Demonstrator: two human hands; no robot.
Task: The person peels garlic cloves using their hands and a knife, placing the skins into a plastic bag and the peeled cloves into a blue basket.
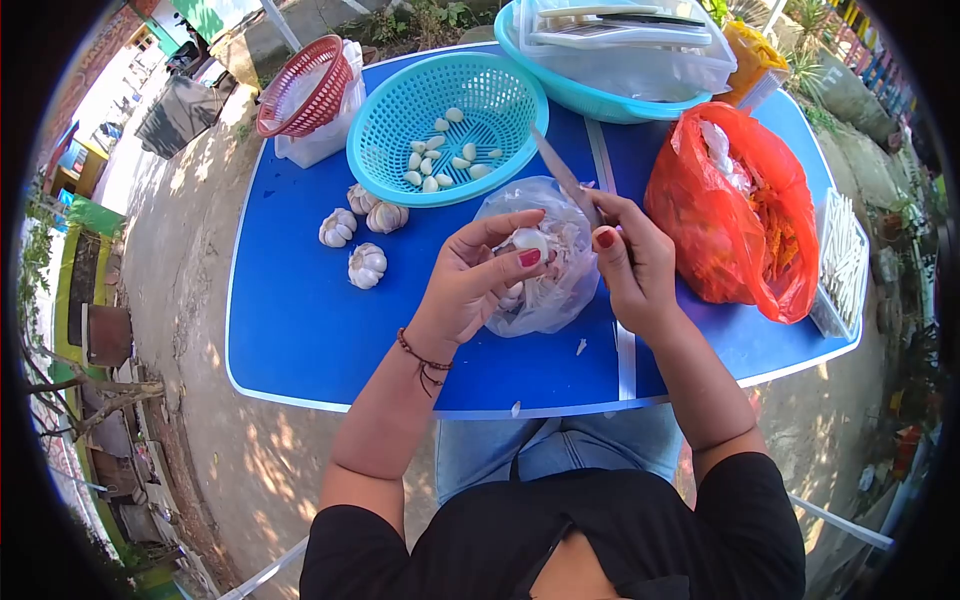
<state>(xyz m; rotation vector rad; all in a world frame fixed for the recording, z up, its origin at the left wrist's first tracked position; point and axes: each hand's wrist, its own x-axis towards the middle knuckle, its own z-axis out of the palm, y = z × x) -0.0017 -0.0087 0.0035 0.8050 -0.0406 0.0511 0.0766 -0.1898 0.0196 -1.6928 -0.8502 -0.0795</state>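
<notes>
My left hand [480,275] pinches a pale garlic clove [531,241] between thumb and fingertips. A knife [563,170] is in my right hand [635,262], its blade pointing up and to the left. Beneath both hands lies a clear plastic bag [555,300] with garlic skins and some garlic in it, partly hidden by my left hand. Several peeled cloves [470,152] rest in the turquoise basket [375,135] beyond. Whole garlic bulbs [367,265] sit on the blue table [290,330], left of my left hand.
An open red plastic bag [700,240] stands at the right, beside a clear box of white sticks [842,255]. At the back are a red basket [335,90] on a white container and a turquoise basin [590,105] holding a plastic box. A yellow packet [752,60] stands at the back right.
</notes>
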